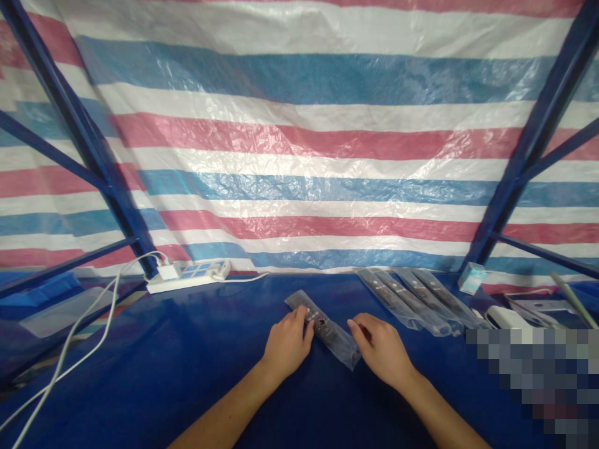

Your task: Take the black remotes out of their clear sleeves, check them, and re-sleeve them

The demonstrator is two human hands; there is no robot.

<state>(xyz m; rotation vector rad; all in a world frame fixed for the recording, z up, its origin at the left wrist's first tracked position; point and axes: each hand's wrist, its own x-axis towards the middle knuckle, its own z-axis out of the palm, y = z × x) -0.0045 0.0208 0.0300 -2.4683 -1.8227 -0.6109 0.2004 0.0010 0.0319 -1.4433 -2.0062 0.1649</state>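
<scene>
A dark remote control in a clear plastic sleeve (330, 333) lies slantwise on the blue table, between my two hands. My left hand (289, 340) rests on its upper left part, with fingers and thumb closed on the sleeve's edges. Beside the sleeve's lower right end is my right hand (381, 349), its thumb and fingertips near the plastic; the fingers are curled, and whether they pinch the sleeve cannot be made out. Several similar sleeved remotes (412, 299) lie side by side at the back right of the table.
A white power strip (187, 277) with plugs and cables stands at the back left. White cables (110, 312) hang at the left. A small box (472, 277) and a white device (508, 317) are at the right. Blue metal posts and a striped sheet (309, 143) rise behind the table (210, 337).
</scene>
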